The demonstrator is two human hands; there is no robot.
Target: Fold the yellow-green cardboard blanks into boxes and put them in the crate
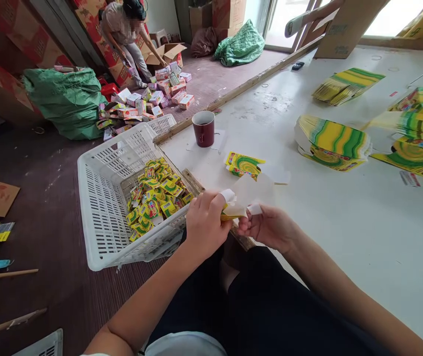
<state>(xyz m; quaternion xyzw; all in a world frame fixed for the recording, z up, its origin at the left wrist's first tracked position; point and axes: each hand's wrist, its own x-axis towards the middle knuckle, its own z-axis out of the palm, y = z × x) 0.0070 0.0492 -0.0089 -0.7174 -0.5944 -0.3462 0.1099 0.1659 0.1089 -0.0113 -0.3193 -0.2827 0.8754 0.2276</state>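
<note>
My left hand [207,220] is closed around a small yellow carton [233,213], its pale inner side turned up. My right hand [270,227] pinches the near end of the same carton, fingers curled in. White wrapping covers a fingertip on each hand. Just beyond, a flat yellow-green printed carton [243,163] lies on the white table [345,217]. To the left of my hands stands a white plastic basket [100,217], partly filled with small yellow cartons [159,193].
A maroon mug [204,131] stands near the table's wooden edge. Stacks of yellow-green cartons [333,143] lie at the right. Beyond, a person [125,39] bends over scattered small boxes [152,99] between green sacks [66,101]. Another person's arm [318,15] reaches in at top right.
</note>
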